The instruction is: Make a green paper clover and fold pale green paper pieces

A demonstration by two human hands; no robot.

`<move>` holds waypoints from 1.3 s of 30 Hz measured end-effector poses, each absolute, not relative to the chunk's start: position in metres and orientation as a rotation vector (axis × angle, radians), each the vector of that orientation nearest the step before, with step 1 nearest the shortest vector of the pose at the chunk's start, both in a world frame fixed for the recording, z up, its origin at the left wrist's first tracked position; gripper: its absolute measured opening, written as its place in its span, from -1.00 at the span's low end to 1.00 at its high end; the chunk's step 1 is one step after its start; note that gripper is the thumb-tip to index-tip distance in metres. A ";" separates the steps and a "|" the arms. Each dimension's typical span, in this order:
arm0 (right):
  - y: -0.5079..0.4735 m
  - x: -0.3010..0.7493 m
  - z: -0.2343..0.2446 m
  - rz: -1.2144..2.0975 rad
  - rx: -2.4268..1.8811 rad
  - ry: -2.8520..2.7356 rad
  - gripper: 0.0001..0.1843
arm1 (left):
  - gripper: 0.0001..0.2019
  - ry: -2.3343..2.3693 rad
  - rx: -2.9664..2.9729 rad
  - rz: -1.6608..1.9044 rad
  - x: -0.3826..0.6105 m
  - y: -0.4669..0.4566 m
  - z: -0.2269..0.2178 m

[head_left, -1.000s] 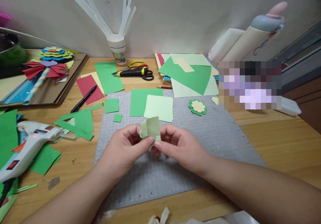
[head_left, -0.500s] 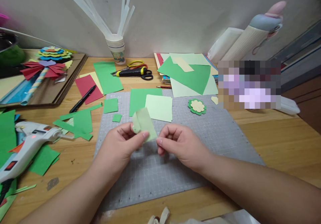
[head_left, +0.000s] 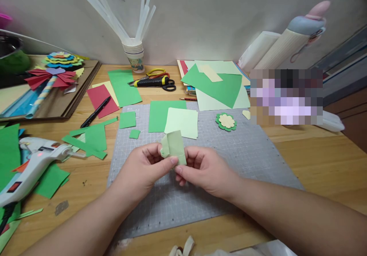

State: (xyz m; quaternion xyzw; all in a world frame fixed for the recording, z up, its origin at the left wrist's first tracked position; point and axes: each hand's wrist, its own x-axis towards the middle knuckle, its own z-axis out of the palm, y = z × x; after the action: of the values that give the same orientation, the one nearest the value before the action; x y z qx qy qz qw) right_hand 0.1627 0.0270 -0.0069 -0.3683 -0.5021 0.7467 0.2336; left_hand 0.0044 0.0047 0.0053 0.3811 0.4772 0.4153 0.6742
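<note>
My left hand (head_left: 146, 170) and my right hand (head_left: 205, 170) meet above the grey cutting mat (head_left: 243, 152). Both pinch a small folded piece of pale green paper (head_left: 173, 145) between thumb and fingers. The paper stands upright between the hands, its top edge folded over. Just beyond it on the mat lie a pale green square (head_left: 181, 123) on top of a darker green sheet (head_left: 159, 114).
A white glue gun (head_left: 31, 164) lies at the left among green paper scraps (head_left: 91, 139). A paper flower (head_left: 226, 121) sits on the mat's far right. Scissors (head_left: 156, 81), a black pen (head_left: 96, 112), a cup of glue sticks (head_left: 134, 55) and stacked coloured paper (head_left: 218, 83) lie behind.
The folded paper tilted left while my right hand let go of it, then came upright again. My right hand has closed back onto its lower edge.
</note>
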 end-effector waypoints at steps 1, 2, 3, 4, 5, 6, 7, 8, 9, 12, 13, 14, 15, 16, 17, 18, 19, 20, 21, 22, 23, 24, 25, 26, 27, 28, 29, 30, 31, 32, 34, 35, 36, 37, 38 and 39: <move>0.027 0.163 -0.007 2.066 -1.004 -1.369 -0.87 | -0.89 1.069 0.859 0.929 0.005 0.005 0.005; 0.027 0.163 -0.007 2.078 -0.998 -1.363 -0.87 | -0.89 1.064 0.863 0.919 0.005 0.005 0.005; 0.026 0.163 -0.007 2.085 -0.996 -1.358 -0.87 | -0.89 1.059 0.868 0.909 0.005 0.005 0.005; 0.026 0.163 -0.007 2.086 -0.999 -1.355 -0.87 | -0.89 1.054 0.872 0.901 0.005 0.004 0.005; 0.026 0.163 -0.006 2.088 -1.006 -1.351 -0.87 | -0.88 1.051 0.873 0.897 0.006 0.004 0.005; 0.026 0.163 -0.005 2.096 -1.017 -1.349 -0.87 | -0.88 1.050 0.874 0.894 0.006 0.004 0.006; 0.026 0.164 -0.005 2.108 -1.031 -1.350 -0.86 | -0.88 1.052 0.876 0.892 0.006 0.003 0.006; 0.026 0.164 -0.004 2.119 -1.043 -1.354 -0.85 | -0.89 1.058 0.880 0.896 0.006 0.003 0.006; 0.026 0.164 -0.003 2.129 -1.055 -1.358 -0.83 | -0.89 1.075 0.885 0.903 0.006 0.003 0.006; 0.027 0.164 -0.003 2.126 -1.066 -1.359 -0.75 | -0.87 1.163 0.900 0.948 0.004 0.003 0.006; 0.027 0.164 -0.003 2.120 -1.062 -1.347 -0.72 | -0.87 1.194 0.901 0.965 0.003 0.003 0.005; 0.028 0.164 -0.003 2.117 -1.062 -1.332 -0.69 | -0.86 1.221 0.901 0.980 0.002 0.003 0.004; 0.028 0.164 -0.004 2.114 -1.069 -1.314 -0.68 | -0.86 1.238 0.902 0.990 0.002 0.003 0.004; 0.028 0.164 -0.004 2.109 -1.084 -1.291 -0.66 | -0.86 1.247 0.904 1.000 0.002 0.003 0.004; 0.028 0.164 -0.005 2.100 -1.107 -1.264 -0.66 | -0.86 1.253 0.907 1.011 0.002 0.003 0.003; 0.028 0.165 -0.005 2.088 -1.130 -1.236 -0.65 | -0.86 1.258 0.909 1.025 0.001 0.003 0.003; 0.029 0.165 -0.005 2.078 -1.145 -1.214 -0.66 | -0.86 1.264 0.908 1.040 0.000 0.003 0.002; 0.030 0.166 -0.005 2.069 -1.146 -1.201 -0.67 | -0.86 1.270 0.904 1.053 0.000 0.004 0.001; 0.031 0.166 -0.005 2.060 -1.135 -1.197 -0.69 | -0.86 1.277 0.892 1.062 -0.002 0.005 0.000; 0.032 0.167 -0.005 2.049 -1.120 -1.200 -0.70 | -0.86 1.281 0.878 1.068 -0.003 0.006 -0.001; 0.033 0.167 -0.005 2.036 -1.105 -1.206 -0.71 | -0.86 1.282 0.862 1.069 -0.004 0.007 -0.003; 0.034 0.167 -0.005 2.021 -1.093 -1.206 -0.72 | -0.86 1.277 0.848 1.068 -0.006 0.008 -0.004; 0.035 0.168 -0.005 2.006 -1.083 -1.199 -0.73 | -0.87 1.269 0.840 1.064 -0.007 0.009 -0.005; 0.035 0.168 -0.005 1.995 -1.075 -1.191 -0.73 | -0.87 1.261 0.835 1.061 -0.007 0.009 -0.005; 0.035 0.168 -0.005 1.989 -1.063 -1.187 -0.74 | -0.87 1.255 0.832 1.059 -0.007 0.009 -0.005; 0.034 0.167 -0.005 1.996 -1.045 -1.193 -0.74 | -0.87 1.248 0.833 1.053 -0.006 0.009 -0.004; 0.033 0.167 -0.005 2.013 -1.027 -1.212 -0.73 | -0.87 1.237 0.841 1.037 -0.005 0.008 -0.003; 0.032 0.167 -0.005 2.033 -1.017 -1.242 -0.72 | -0.87 1.221 0.855 1.012 -0.004 0.008 -0.001; 0.030 0.166 -0.006 2.048 -1.017 -1.275 -0.72 | -0.87 1.200 0.874 0.981 -0.002 0.007 0.001; 0.029 0.166 -0.006 2.056 -1.023 -1.304 -0.73 | -0.87 1.175 0.897 0.949 -0.001 0.007 0.002; 0.029 0.165 -0.006 2.052 -1.048 -1.323 -0.74 | -0.87 1.133 0.942 0.906 0.000 0.006 0.002; 0.029 0.165 -0.007 2.050 -1.058 -1.300 -0.74 | -0.87 1.130 0.952 0.924 0.000 0.006 0.001; 0.030 0.165 -0.007 2.062 -1.058 -1.257 -0.75 | -0.86 1.142 0.952 0.970 -0.001 0.006 0.000; 0.032 0.166 -0.008 2.090 -1.045 -1.194 -0.75 | -0.84 1.162 0.951 1.038 -0.002 0.006 -0.002; 0.033 0.166 -0.008 2.131 -1.025 -1.118 -0.75 | -0.80 1.193 0.968 1.121 -0.003 0.005 -0.003; 0.035 0.167 -0.009 2.180 -0.995 -1.035 -0.76 | -0.73 1.236 1.024 1.207 -0.005 0.005 -0.004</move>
State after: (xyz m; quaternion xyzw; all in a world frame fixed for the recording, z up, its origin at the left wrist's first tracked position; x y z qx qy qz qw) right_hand 0.1669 0.0352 -0.0087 -0.3678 -0.3826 0.8058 0.2626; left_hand -0.0049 0.0050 -0.0040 0.4302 0.5194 0.5070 0.5367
